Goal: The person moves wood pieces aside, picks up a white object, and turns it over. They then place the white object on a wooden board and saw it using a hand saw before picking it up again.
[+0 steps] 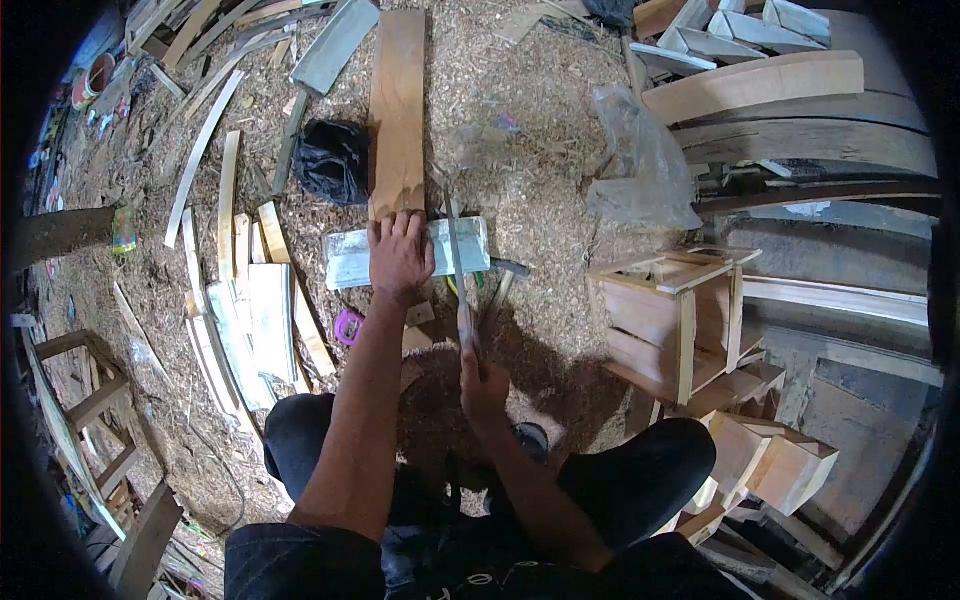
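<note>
A long brown wooden plank (398, 100) runs away from me, its near end over a whitish board (350, 262) lying crosswise on the ground. My left hand (402, 258) holds the plank down at that end, fingers over its top face. In my right hand (484, 392) is the handle of a handsaw (457, 255), fingers wrapped round it. Its narrow blade points forward, just right of the plank's edge, and passes over the whitish board. A hammer (510, 267) lies to the right of the blade, partly hidden.
A black plastic bag (333, 162) sits left of the plank, and a purple ring (348, 326) lies nearer me. Wood strips (228, 200) are spread at left. On the right are a wooden box frame (640, 330), clear plastic (645, 165) and stacked boards (770, 85). Shavings cover the ground.
</note>
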A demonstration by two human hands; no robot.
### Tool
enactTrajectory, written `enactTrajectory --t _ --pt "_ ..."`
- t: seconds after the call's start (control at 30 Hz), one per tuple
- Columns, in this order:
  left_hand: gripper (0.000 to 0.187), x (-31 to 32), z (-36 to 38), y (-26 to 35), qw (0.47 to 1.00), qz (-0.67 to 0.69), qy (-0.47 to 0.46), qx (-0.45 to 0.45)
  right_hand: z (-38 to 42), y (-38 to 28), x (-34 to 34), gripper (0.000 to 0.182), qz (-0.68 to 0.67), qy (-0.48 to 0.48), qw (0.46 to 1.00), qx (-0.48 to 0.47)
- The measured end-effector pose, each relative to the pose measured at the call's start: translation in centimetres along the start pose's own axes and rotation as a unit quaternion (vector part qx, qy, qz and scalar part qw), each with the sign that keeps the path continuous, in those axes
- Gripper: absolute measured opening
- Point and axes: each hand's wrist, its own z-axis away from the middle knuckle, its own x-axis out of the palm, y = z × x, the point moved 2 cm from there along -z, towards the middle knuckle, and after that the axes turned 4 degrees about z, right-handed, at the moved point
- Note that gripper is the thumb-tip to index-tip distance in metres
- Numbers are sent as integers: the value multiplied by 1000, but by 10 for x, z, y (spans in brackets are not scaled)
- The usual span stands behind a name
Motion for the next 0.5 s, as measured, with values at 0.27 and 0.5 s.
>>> enactTrajectory --t 0.27,0.5 --pt "47 0 0 2 1000 10 -12 -6 1 -13 7 45 -68 43 994 -68" --pt "49 0 3 -2 1000 3 -24 -13 -46 -38 16 54 -42 8 997 -61"
